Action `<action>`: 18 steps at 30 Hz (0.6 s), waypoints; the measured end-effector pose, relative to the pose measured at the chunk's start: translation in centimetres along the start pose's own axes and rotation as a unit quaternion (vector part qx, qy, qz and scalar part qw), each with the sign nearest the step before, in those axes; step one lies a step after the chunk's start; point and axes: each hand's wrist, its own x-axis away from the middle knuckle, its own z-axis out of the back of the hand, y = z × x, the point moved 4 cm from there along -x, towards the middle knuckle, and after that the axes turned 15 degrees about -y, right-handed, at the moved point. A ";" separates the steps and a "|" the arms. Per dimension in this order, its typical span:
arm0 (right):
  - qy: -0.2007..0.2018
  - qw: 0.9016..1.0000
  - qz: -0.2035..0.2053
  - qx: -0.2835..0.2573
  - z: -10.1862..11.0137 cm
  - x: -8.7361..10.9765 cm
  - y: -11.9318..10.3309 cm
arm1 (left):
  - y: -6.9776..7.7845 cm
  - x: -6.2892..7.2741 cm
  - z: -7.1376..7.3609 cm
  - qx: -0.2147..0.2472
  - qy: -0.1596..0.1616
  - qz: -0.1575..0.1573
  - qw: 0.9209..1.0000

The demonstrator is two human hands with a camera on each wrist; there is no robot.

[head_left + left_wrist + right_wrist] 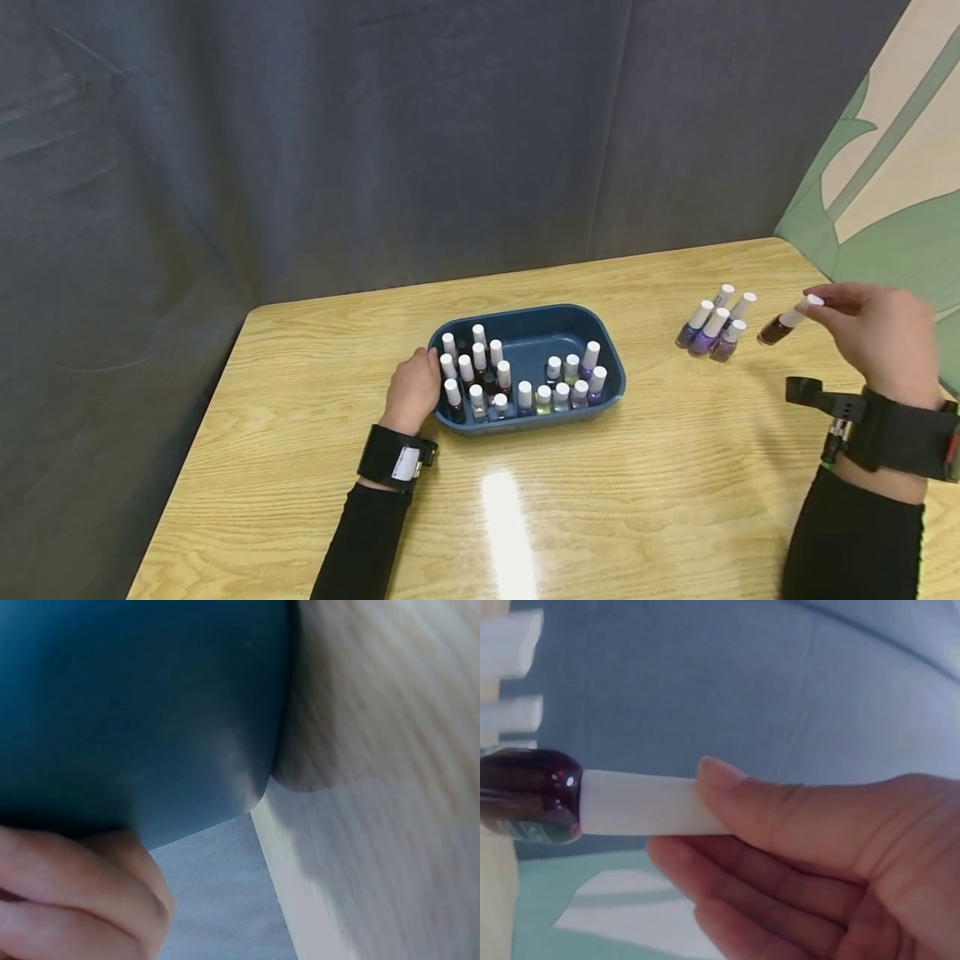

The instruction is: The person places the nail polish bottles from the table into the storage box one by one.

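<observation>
My right hand (892, 333) pinches a dark red nail polish bottle (776, 330) by its white cap, tilted and held just above the table at the right. In the right wrist view the thumb and fingers close on the cap (641, 802). My left hand (414, 387) grips the left end of a dark blue plastic tub (617, 379); in the left wrist view its curled fingers (82, 892) lie against the tub wall. Inside the tub stand several white-capped nail polish bottles, dark ones at the left, clear, yellowish and purple ones (597, 383) at the right.
A cluster of several purple and blue nail polish bottles (708, 333) stands on the wooden table (645, 500), between the tub and my right hand. A dark grey curtain (450, 150) hangs behind the table's back edge. Green and beige leaf-patterned fabric (885, 192) lies to the right.
</observation>
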 end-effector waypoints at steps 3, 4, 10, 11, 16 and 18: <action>0.014 1.000 0.019 0.006 0.4 0.5 -1.2 | 0.1 0.0 -0.1 0.000 -0.001 -0.006 1.000; 0.017 0.999 0.029 0.009 0.4 0.4 -1.8 | 0.1 -0.1 -0.1 0.001 0.001 -0.006 1.000; 0.028 0.996 0.087 0.003 0.3 0.8 -3.8 | 0.2 -0.1 -0.4 -0.001 0.009 -0.004 1.000; 0.027 0.995 0.094 -0.002 0.3 0.8 -4.0 | 0.3 -0.1 -0.6 -0.002 0.011 -0.002 1.000; 0.043 0.988 0.130 -0.071 0.0 1.4 -3.8 | 1.9 -0.5 -1.4 -0.011 0.010 -0.010 1.000; 0.057 0.981 0.154 -0.105 -0.2 1.5 -3.0 | 2.7 -0.8 -1.9 -0.013 0.001 -0.018 1.000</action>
